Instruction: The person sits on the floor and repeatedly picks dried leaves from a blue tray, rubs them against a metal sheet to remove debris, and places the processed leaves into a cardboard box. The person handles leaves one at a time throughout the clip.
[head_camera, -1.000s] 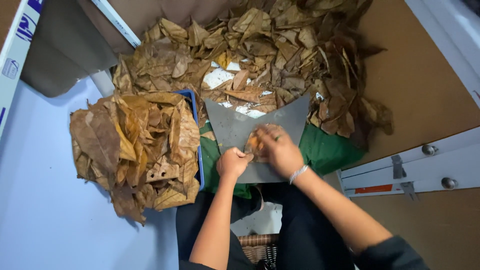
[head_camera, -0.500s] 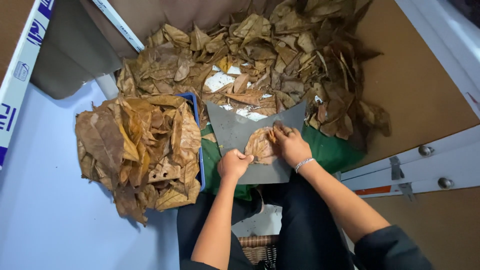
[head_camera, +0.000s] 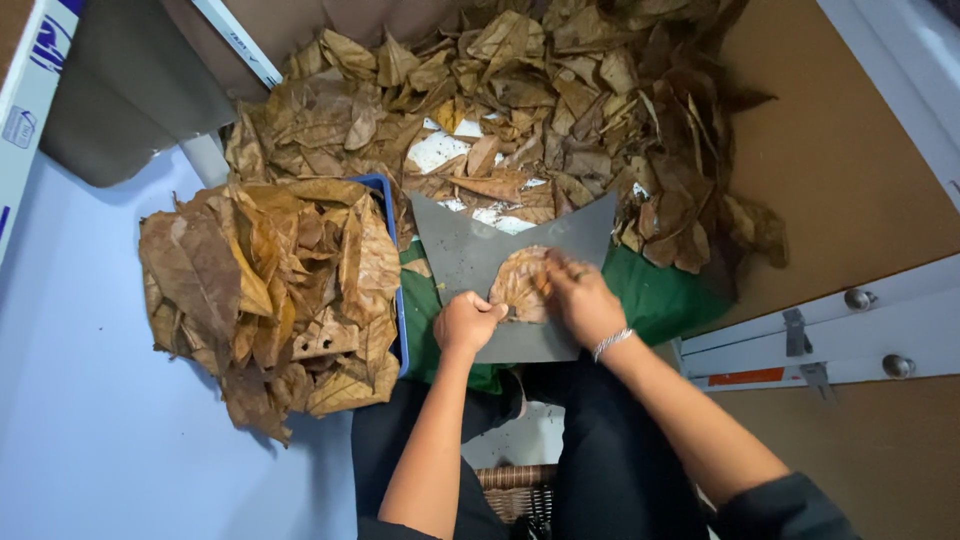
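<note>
Leaf (head_camera: 520, 285) — dry, brown, rounded — lying flat on grey board (head_camera: 470, 250), near its middle, directly under and between both hands. Board notched at the far edge, resting over green cloth (head_camera: 665, 300) on the lap.

Right hand (head_camera: 580, 298) laid on the leaf's right side, fingers spread and pressed down flat on its surface; nothing gripped. Silver bracelet (head_camera: 612, 343) at the wrist.

Left hand (head_camera: 468, 322) just beside the leaf's near-left edge, curled into a loose fist, fingertips touching or pinching that edge — cannot tell which. Knuckles resting on the board.

Blue crate (head_camera: 395, 260) immediately left of the board, heaped with large brown leaves (head_camera: 260, 290) spilling over its rim; only a strip of the blue wall visible. Loose pile of dry leaves (head_camera: 520, 110) beyond the board, spread wide across the floor, with white patches showing through at its centre. Woven basket (head_camera: 515, 490) partly seen between the knees, below the board. White panel with metal knobs (head_camera: 860, 298) to the right, well apart from the hands.
</note>
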